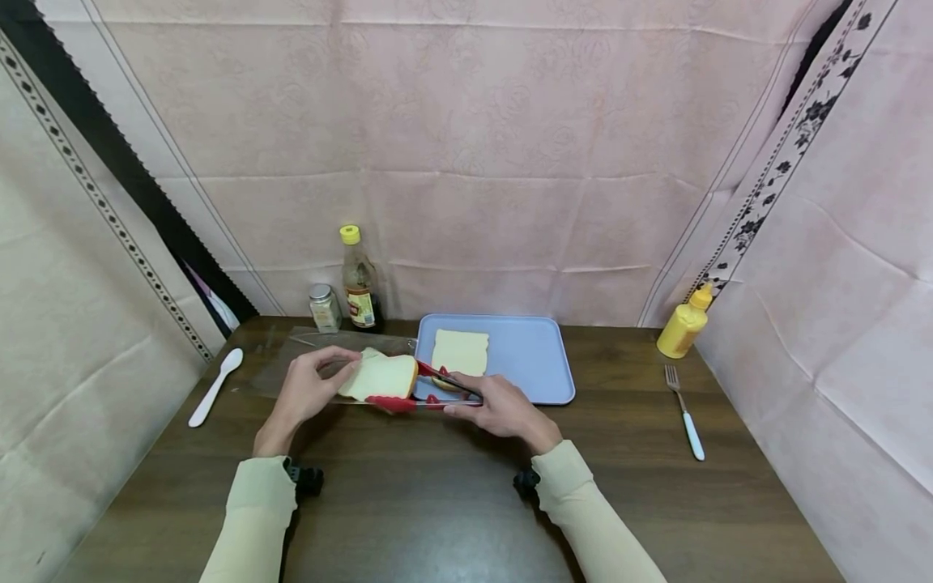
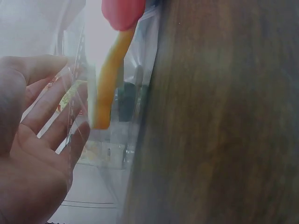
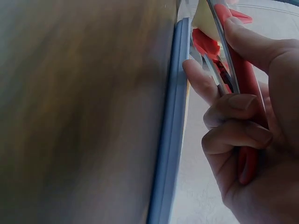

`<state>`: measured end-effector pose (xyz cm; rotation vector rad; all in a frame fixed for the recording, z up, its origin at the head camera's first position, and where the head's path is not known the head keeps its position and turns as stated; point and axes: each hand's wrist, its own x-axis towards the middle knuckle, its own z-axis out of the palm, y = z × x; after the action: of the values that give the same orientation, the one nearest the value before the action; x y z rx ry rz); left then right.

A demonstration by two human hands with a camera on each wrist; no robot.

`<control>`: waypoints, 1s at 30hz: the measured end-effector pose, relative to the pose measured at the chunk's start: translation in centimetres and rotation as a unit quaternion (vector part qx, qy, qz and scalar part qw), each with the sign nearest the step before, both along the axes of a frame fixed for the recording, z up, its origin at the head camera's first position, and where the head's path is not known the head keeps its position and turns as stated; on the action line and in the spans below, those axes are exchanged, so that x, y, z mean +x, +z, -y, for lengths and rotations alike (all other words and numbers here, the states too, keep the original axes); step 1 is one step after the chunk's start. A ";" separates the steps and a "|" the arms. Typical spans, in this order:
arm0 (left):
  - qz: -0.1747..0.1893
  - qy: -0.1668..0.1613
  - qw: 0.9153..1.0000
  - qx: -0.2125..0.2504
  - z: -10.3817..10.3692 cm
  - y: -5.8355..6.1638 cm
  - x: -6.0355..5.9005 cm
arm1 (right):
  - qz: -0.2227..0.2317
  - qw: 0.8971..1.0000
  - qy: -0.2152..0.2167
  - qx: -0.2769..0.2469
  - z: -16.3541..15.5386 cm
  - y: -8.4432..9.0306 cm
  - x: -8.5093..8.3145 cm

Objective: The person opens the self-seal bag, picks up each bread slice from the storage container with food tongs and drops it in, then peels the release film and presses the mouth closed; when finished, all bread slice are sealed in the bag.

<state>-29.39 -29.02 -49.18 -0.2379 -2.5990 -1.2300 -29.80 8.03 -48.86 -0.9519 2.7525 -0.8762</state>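
My right hand grips a pair of red-handled tongs, fingers curled round the handle and thumb along it. The red tong tips pinch a white bread slice with an orange-brown crust, tilted in front of the tray's left side. At the slice's left edge, my left hand pinches the film of a clear plastic bag between thumb and fingers. The bag film surrounds the slice's lower part. On the blue tray lies another bread slice, its near edge partly hidden by the tongs.
Behind the bag stand a dark sauce bottle with a yellow cap and a small shaker jar. A white spoon lies at the left. At the right are a yellow squeeze bottle and a fork. Cloth curtains border the table.
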 end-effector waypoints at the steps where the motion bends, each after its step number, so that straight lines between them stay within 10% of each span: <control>1: -0.001 0.001 1.000 0.001 0.0 0.0 0.0 | 0.003 1.000 0.001 -0.001 0.2 0.0 -0.1; 30: -0.009 -0.006 0.999 0.034 0.4 -0.2 -0.3 | 0.024 0.998 0.004 -0.050 2.4 -0.3 -1.2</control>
<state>-29.73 -29.43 -49.36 -0.2512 -2.5390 -1.3128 -31.01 5.65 -49.16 -0.9432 2.6856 -1.0300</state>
